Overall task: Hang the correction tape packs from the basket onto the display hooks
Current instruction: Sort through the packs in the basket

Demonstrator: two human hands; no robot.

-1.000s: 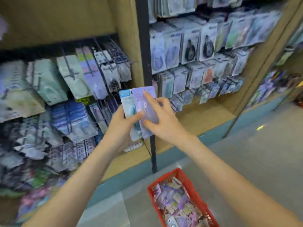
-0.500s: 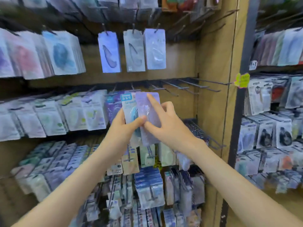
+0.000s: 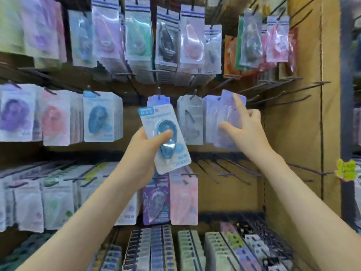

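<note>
Two packs are in play, one per hand. The left hand [image 3: 144,153] grips a blue pack [image 3: 166,137] low on its card, thumb pressed across the blister, fingers wrapped behind, and holds it tilted in front of the middle row of hooks. The right hand [image 3: 248,133] has the lilac pack [image 3: 226,114] up at the right end of that row, near the wooden side wall [image 3: 304,133]. The thumb [image 3: 224,125] and a straight index finger [image 3: 238,102] are on its face and the other fingers are curled at its edge. I cannot tell what is behind the card.

The lilac pack is tilted, its top edge level with the hook tips. It does not look threaded yet. To do this well, square the card up, let that index finger find the hang hole, line it with one hook tip, then push straight back along the wire. Keep it clear of the hung lilac pack [image 3: 209,114] touching its left side.

The count: one blue and one lilac in the hands. Three hung faces are close by in this row: a lilac-blue card [image 3: 156,98] behind the blue pack, a grey pack [image 3: 190,122] and that lilac one. To the right stand several bare hooks [image 3: 283,89], too blurred for a firm number. The basket is out of view.
</note>
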